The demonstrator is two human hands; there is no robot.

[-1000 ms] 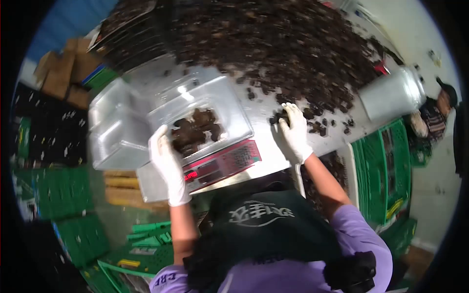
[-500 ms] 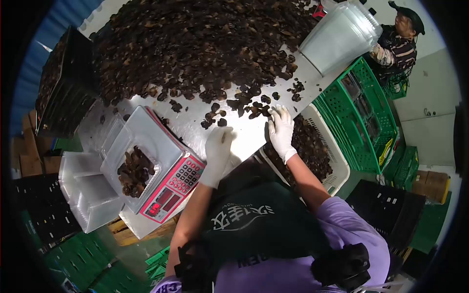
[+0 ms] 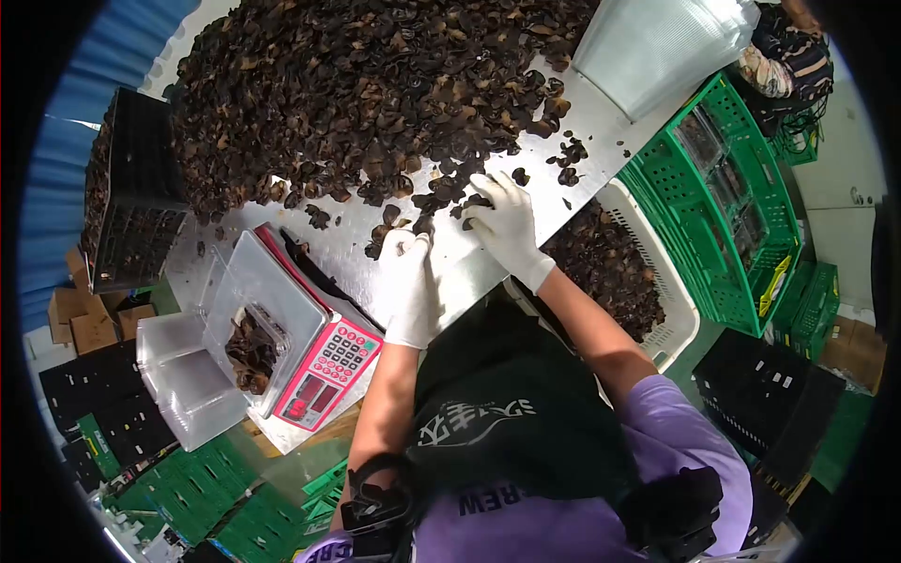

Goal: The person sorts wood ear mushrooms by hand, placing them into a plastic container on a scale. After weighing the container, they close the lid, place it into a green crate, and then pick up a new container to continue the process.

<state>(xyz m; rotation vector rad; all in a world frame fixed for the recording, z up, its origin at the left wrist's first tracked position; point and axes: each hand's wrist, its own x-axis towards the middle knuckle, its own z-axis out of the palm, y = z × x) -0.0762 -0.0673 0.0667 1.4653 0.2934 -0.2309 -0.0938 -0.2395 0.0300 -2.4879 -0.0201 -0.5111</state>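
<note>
A large heap of dark brown wood ear mushrooms (image 3: 366, 94) covers the back of the metal table (image 3: 361, 277). At the heap's front edge, my gloved left hand (image 3: 409, 286) has its fingers curled together beside loose pieces; what they hold, if anything, is hidden. My gloved right hand (image 3: 507, 225) bends its fingers and thumb around a dark mushroom piece (image 3: 467, 208). Left of my hands stands a pink-and-grey digital scale (image 3: 324, 375), bearing a clear plastic tray (image 3: 279, 330) with mushrooms in it.
Stacked clear containers stand at left (image 3: 188, 375) and at the back right (image 3: 648, 56). A white basket (image 3: 683, 314) of mushrooms sits below the table's right edge, by green crates (image 3: 741, 197). A black crate (image 3: 141, 197) is at far left. Another person (image 3: 788, 66) is at upper right.
My right hand has moved left and its fingers have curled around mushroom pieces. My left hand is now closer to the loose pieces. The camera view has shifted slightly.
</note>
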